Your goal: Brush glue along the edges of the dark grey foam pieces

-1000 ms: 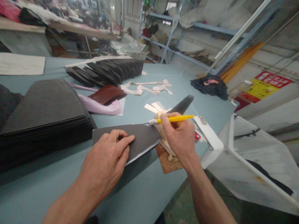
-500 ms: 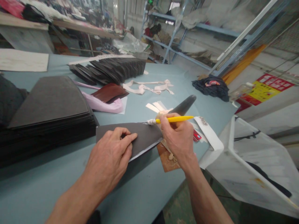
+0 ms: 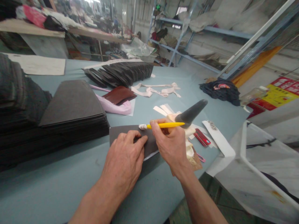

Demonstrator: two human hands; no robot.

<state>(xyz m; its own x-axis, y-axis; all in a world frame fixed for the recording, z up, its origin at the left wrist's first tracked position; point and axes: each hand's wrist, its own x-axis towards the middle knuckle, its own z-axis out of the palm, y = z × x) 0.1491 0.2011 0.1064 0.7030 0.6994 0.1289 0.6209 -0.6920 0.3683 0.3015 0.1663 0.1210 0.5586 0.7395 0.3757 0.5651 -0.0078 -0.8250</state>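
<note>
- Yellow brush point(image 3: 171, 125) gripped in right hand point(image 3: 169, 144), whitish tip at dark panel point(image 3: 151, 148)'s far edge.
- Left hand point(image 3: 126, 152) rests on that panel, fingers loosely bent, not clenched. Panel's on the table point(image 3: 70, 183), beside dark stack point(image 3: 72, 102).
- White bin point(image 3: 243, 186), right: I see a black strip point(image 3: 279, 183) inside.
- Clear bottle point(image 3: 253, 95): contents, can't tell from here.

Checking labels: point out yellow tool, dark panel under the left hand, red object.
Yellow tool point(image 3: 168, 125), head view: handle's middle.
Dark panel point(image 3: 150, 143), head view: uncovered surface.
Red object point(image 3: 202, 137), head view: top face.
</note>
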